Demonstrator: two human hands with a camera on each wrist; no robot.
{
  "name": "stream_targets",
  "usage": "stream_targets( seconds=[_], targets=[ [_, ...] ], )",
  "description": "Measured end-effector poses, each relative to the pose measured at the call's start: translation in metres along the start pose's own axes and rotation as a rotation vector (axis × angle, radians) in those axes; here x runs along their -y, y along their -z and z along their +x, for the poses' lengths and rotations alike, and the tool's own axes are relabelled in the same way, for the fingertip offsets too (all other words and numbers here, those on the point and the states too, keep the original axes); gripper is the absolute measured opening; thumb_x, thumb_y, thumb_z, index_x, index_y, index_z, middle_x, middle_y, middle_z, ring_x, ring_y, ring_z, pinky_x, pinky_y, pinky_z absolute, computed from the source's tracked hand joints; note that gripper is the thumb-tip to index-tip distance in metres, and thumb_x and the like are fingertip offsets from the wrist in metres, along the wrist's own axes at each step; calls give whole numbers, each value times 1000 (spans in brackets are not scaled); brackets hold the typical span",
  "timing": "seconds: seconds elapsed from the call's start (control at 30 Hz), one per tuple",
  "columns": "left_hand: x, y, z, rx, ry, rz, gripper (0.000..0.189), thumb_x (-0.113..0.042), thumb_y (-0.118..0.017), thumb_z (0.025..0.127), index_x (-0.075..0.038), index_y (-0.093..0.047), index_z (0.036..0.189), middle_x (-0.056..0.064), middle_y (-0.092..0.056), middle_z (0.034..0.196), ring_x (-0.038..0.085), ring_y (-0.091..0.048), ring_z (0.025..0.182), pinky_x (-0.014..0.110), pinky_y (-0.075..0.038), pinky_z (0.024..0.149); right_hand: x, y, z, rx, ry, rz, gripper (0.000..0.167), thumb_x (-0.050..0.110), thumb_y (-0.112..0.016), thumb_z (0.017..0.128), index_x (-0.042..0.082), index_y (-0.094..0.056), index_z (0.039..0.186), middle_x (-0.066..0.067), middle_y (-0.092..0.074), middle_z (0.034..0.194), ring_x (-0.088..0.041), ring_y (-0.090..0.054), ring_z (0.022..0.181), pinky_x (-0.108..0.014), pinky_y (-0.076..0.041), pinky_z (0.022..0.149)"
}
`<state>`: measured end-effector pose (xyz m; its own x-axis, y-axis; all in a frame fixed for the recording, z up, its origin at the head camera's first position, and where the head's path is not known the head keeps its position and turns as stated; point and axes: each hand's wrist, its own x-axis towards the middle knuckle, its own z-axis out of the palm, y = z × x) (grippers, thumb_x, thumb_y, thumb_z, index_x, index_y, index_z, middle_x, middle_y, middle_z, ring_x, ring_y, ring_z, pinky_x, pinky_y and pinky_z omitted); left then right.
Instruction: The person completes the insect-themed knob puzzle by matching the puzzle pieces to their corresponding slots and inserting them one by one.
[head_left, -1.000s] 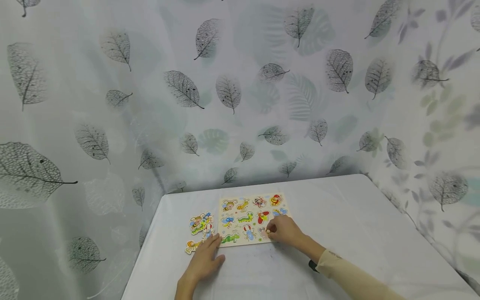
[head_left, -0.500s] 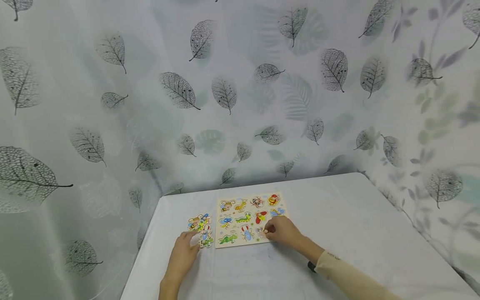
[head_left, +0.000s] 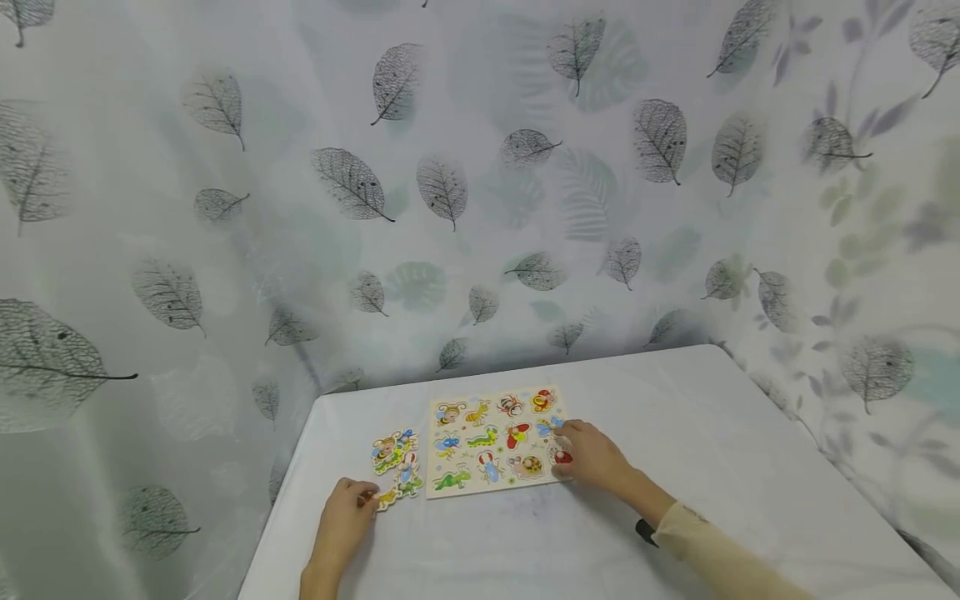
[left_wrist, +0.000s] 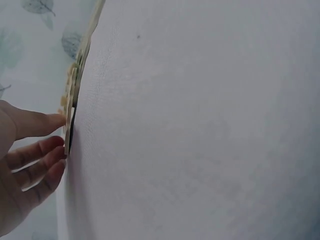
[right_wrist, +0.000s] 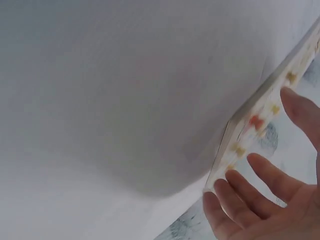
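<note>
A wooden peg puzzle board with bright insect pictures lies flat on the table. In its front row sits a snail puzzle piece, uncovered. My right hand is over the board's right edge, beside a red puzzle piece; the right wrist view shows its fingers spread and relaxed, holding nothing. Left of the board, my left hand pinches the end of an orange insect puzzle piece. The left wrist view has the thumb on the piece's knob side and fingertips at its end.
Loose insect pieces lie in a small group left of the board, among them a bee piece and a blue beetle piece. A white cloth covers the table. Leaf-print curtains stand behind and at both sides.
My right hand has let go of the snail piece and shifted right to the board's edge. My left hand has moved left from the board's corner, over the loose pieces, to the orange insect piece.
</note>
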<state>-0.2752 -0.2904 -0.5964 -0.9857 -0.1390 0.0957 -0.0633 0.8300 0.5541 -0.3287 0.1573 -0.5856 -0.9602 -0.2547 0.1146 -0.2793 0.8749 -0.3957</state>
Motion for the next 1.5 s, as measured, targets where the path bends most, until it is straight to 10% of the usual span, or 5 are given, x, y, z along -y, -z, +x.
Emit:
stream_targets(
  seconds=[1.13,1.5],
  targets=[
    [-3,11,6,-7,-34,33,5,-10,-78,92,-8,-75,96,6,-65,103,23,-61,94,37,-51,73,-33,11,-13,108,76,3,78,44,-84,87,3,-57,147,-15,-51,156,-43,-41,147,-61,-36,118],
    [-33,19,14,-33,-112,16,10,-12,-76,94,-6,-75,101,8,-67,107,28,-63,99,46,-53,82,-32,14,-19,97,75,36,77,42,-85,86,0,-58,145,-18,-52,155,-45,-41,146,-63,-36,117]
  ],
)
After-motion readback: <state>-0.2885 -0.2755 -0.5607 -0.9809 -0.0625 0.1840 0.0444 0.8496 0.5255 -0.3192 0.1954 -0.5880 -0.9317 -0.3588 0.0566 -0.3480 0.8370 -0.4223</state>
